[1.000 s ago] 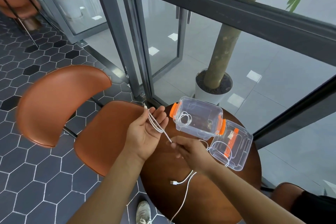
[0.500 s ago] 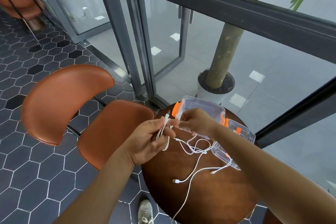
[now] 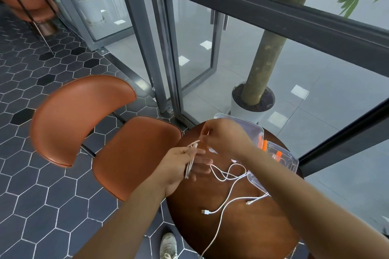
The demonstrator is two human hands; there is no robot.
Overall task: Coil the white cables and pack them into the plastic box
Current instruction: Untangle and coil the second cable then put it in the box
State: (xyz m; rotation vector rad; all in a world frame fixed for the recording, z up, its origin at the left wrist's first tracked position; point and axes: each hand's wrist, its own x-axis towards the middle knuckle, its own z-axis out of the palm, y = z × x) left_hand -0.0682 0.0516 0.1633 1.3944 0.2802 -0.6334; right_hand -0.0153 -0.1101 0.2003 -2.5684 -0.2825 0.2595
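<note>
While the left hand grips a bundle of folded white cable loops between thumb and fingers, palm turned inward, the loops stand nearly upright in its grasp, just past the left edge of the round wooden surface. Right beside it, the right hand is up and over, fingertips pinched on the strand where it leaves the top of the bundle, so both hands are closed on the same cable, almost touching. Blur softens the fingers, so how many loops sit in the bundle is hard to call.

Out from the hands, the slack of the white cable falls onto the surface in a loose figure-of-eight curl just right of the left hand. One run trails toward the near edge and ends in a flat connector lying on the wood; another small plug lies a little to its right. A long strand runs down off the near edge of the surface.

Behind the right wrist sits the clear plastic box with orange clips, partly hidden by the hand, and beside it, under the right forearm, the clear lid. Left of the surface is a brown leather chair. Beyond the glass stands a potted tree.
</note>
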